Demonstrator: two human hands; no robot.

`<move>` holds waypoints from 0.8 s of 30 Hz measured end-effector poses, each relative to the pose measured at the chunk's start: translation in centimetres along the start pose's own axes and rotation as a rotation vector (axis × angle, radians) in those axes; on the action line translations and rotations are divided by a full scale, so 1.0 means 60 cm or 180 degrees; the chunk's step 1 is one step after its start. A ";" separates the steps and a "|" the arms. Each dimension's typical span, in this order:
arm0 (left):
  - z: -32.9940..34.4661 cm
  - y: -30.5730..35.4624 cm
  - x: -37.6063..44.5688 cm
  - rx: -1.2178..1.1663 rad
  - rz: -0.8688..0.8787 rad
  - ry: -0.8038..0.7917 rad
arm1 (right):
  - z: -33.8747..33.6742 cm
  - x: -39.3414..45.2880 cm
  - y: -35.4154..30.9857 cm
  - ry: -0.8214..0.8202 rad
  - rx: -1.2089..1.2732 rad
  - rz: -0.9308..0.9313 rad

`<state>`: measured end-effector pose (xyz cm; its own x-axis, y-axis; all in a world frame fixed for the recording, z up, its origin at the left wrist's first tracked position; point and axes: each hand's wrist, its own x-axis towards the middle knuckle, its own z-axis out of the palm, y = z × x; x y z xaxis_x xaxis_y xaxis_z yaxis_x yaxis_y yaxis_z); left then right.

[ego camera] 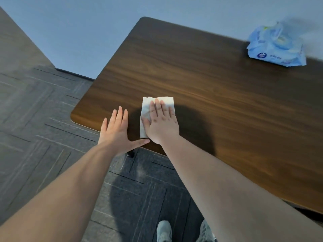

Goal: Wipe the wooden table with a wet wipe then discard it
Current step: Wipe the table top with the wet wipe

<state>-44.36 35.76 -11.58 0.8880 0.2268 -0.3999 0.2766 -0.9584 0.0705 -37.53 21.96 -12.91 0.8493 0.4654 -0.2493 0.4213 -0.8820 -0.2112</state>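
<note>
A dark wooden table (201, 70) fills the middle and right of the head view. A white wet wipe (146, 109) lies flat on it near the front left edge. My right hand (161, 122) presses flat on the wipe, fingers spread, covering its right half. My left hand (118, 130) rests open on the table's front edge just left of the wipe, its thumb reaching toward the wipe's lower corner.
A blue pack of wet wipes (277, 46) lies at the table's far right corner. Grey patterned carpet (43, 119) lies left of and below the table. A pale wall (78, 32) stands behind. My shoes (164, 232) show at the bottom.
</note>
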 end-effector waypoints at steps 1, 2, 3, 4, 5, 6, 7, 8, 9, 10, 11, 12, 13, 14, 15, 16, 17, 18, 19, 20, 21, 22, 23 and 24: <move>0.000 0.000 -0.001 0.0027 0.0027 -0.0013 | 0.001 0.007 -0.013 0.0006 -0.0019 -0.0078; 0.000 -0.001 -0.003 0.0049 0.0048 -0.0034 | 0.002 0.013 -0.024 0.0010 -0.0043 -0.0164; 0.000 -0.001 -0.004 0.0041 0.0053 -0.0058 | 0.004 0.019 -0.033 0.0016 -0.0069 -0.0244; 0.001 -0.002 -0.004 0.0010 0.0046 -0.0076 | 0.007 0.023 -0.038 0.0020 -0.0090 -0.0311; 0.001 -0.002 -0.005 -0.0016 0.0040 -0.0090 | 0.010 0.026 -0.040 0.0016 -0.0101 -0.0364; 0.001 -0.002 -0.005 -0.0022 0.0041 -0.0108 | 0.012 0.027 -0.039 -0.0005 -0.0098 -0.0412; 0.001 -0.001 -0.005 -0.0010 0.0045 -0.0131 | 0.013 0.026 -0.036 -0.0042 -0.0100 -0.0470; -0.001 0.000 -0.006 0.0013 0.0047 -0.0150 | 0.012 0.023 -0.032 -0.0081 -0.0119 -0.0536; -0.002 0.001 -0.008 0.0044 0.0051 -0.0159 | 0.011 0.018 -0.027 -0.0106 -0.0149 -0.0593; -0.003 0.002 -0.009 0.0071 0.0060 -0.0151 | 0.009 0.011 -0.022 -0.0118 -0.0163 -0.0626; -0.004 0.003 -0.011 0.0076 0.0076 -0.0127 | 0.007 0.004 -0.017 -0.0133 -0.0158 -0.0633; -0.005 0.004 -0.013 0.0060 0.0096 -0.0085 | 0.004 -0.006 -0.009 -0.0155 -0.0142 -0.0620; -0.006 0.005 -0.014 0.0044 0.0110 -0.0039 | 0.002 -0.016 -0.001 -0.0175 -0.0129 -0.0594; -0.007 0.006 -0.015 0.0052 0.0120 -0.0007 | 0.001 -0.027 0.009 -0.0181 -0.0127 -0.0564; -0.009 0.007 -0.016 0.0087 0.0123 -0.0005 | 0.001 -0.039 0.021 -0.0173 -0.0130 -0.0530; -0.013 0.009 -0.017 0.0140 0.0128 -0.0031 | 0.001 -0.051 0.035 -0.0156 -0.0133 -0.0484; -0.018 0.011 -0.018 0.0202 0.0152 -0.0062 | 0.002 -0.063 0.051 -0.0123 -0.0141 -0.0426; -0.022 0.014 -0.020 0.0265 0.0211 -0.0088 | 0.004 -0.076 0.068 -0.0079 -0.0149 -0.0358; -0.025 0.019 -0.021 0.0324 0.0311 -0.0100 | 0.005 -0.089 0.087 -0.0038 -0.0162 -0.0281; -0.028 0.029 -0.023 0.0365 0.0430 -0.0105 | 0.006 -0.102 0.106 -0.0007 -0.0177 -0.0191; -0.030 0.043 -0.026 0.0380 0.0548 -0.0099 | 0.005 -0.116 0.127 0.0017 -0.0187 -0.0089; -0.030 0.061 -0.028 0.0377 0.0656 -0.0084 | 0.004 -0.130 0.148 0.0038 -0.0196 0.0027; -0.029 0.084 -0.030 0.0372 0.0763 -0.0069 | 0.003 -0.145 0.170 0.0057 -0.0204 0.0149; -0.027 0.109 -0.031 0.0387 0.0875 -0.0064 | 0.000 -0.160 0.191 0.0074 -0.0213 0.0270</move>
<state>-43.60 29.33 -8.87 0.9157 -0.0464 -0.3992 -0.0204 -0.9974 0.0693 -40.85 7.40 -12.93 0.8897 0.3875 -0.2415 0.3670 -0.9215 -0.1266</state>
